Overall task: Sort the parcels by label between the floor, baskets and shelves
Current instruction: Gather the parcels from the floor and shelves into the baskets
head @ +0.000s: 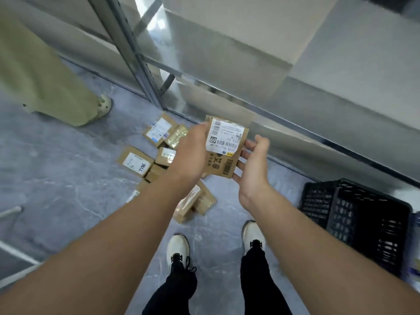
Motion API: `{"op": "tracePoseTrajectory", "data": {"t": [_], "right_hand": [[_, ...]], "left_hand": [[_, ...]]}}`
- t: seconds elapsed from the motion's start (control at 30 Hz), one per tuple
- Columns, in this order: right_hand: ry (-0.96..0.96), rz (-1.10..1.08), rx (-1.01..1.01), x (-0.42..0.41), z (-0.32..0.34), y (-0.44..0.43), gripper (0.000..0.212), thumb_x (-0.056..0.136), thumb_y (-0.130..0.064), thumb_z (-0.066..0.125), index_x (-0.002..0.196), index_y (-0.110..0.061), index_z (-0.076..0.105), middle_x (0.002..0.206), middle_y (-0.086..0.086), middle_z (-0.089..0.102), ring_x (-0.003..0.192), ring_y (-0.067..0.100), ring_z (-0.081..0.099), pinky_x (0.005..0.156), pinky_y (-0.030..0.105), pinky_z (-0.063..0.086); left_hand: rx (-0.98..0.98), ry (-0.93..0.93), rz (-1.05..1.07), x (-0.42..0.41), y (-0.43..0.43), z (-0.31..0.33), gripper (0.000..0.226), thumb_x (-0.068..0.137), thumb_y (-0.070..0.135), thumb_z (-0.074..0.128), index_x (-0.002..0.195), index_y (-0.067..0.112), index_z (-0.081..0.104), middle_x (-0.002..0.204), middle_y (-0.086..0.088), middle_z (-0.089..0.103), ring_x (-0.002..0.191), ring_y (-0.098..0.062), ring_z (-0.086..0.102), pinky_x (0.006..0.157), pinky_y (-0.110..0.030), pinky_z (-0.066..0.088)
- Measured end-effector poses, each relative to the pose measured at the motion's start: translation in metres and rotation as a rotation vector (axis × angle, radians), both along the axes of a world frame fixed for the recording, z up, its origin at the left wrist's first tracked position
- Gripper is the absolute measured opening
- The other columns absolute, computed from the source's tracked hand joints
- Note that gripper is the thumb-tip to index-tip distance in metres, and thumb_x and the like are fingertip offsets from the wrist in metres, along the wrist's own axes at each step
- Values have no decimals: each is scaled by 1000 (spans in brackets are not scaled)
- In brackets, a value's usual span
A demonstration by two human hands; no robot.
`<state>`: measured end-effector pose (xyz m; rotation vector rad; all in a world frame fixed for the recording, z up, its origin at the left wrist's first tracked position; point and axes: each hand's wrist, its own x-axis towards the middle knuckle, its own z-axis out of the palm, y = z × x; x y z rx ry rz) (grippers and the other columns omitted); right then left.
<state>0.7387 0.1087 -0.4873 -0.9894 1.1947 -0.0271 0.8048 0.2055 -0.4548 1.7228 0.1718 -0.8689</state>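
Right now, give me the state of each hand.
Left hand: grips the small brown cardboard parcel with a white label.
Right hand: open, fingers resting against that parcel's edge.

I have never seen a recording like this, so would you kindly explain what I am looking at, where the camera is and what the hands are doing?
There is no machine here: a person wears one wide camera on the head, looking down at their own arms and shoes. The left hand grips a small brown parcel by its left edge, while the right hand supports its right side with nearly straight fingers. Its white label shows a large 69. More parcels lie in a loose pile on the grey floor. A black basket stands at the right, a metal shelf rack ahead. Someone else's green trouser leg shows top left.
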Motion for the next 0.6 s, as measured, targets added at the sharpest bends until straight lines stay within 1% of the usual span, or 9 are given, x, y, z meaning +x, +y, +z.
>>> {"op": "tracePoseTrajectory", "data": {"t": [0.07,0.13,0.17,0.23,0.3,0.37,0.43,0.5,0.6], "right_hand": [[-50,-31,-11,7,38,1,47,113,-49,33,89,-25,65,68,-12,72,67,8,65,74,35,50],[-89,-56,-42,10,76,1,50,114,-51,31,94,-24,68,67,-14,74,69,7,67,74,35,51],[-107,-60,-62,11,93,1,49,114,-53,31,98,-24,69,71,-13,75,73,8,68,73,35,51],[-137,-75,-87,12,130,3,46,113,-54,33,105,-24,68,80,-10,75,76,9,69,72,35,52],[-165,-86,-130,10,170,5,44,114,-51,32,105,-25,67,70,-13,75,62,1,70,70,34,52],[-204,-81,-183,8,208,10,45,114,-49,29,102,-28,67,61,-20,73,53,-5,68,73,36,52],[-248,-75,-236,6,244,14,47,113,-51,27,106,-31,69,65,-22,75,69,1,73,77,38,54],[-296,-73,-297,4,280,18,47,113,-53,28,113,-32,70,71,-22,76,88,9,72,84,41,57],[-360,-96,-350,-1,341,25,43,112,-52,31,106,-33,70,75,-20,78,94,12,70,90,44,57]], "left_hand": [[-22,-50,-8,5,4,39,58,103,39,32,64,53,72,77,20,74,86,-14,70,73,-31,51],[-42,-111,-20,6,9,76,54,102,43,30,69,56,71,87,21,75,93,-10,69,80,-35,53],[-58,-139,-22,7,11,93,51,99,46,30,73,55,72,93,19,76,98,-11,69,84,-37,54],[-98,-180,-8,9,14,127,45,98,47,32,86,45,75,103,13,75,103,-13,68,87,-38,53],[-136,-218,-11,9,15,162,42,98,47,35,98,35,74,107,9,74,106,-17,67,90,-40,54],[-167,-266,-35,7,19,198,44,95,51,34,108,33,72,112,7,72,109,-16,65,97,-45,53],[-193,-306,-55,6,24,234,47,92,56,33,117,36,68,120,8,68,114,-15,62,102,-48,50],[-237,-336,-70,5,27,271,43,98,54,32,116,36,66,118,8,67,114,-14,60,104,-48,48],[-303,-399,-111,-2,31,329,39,105,47,28,103,37,66,115,6,66,111,-14,61,101,-47,51]]}}
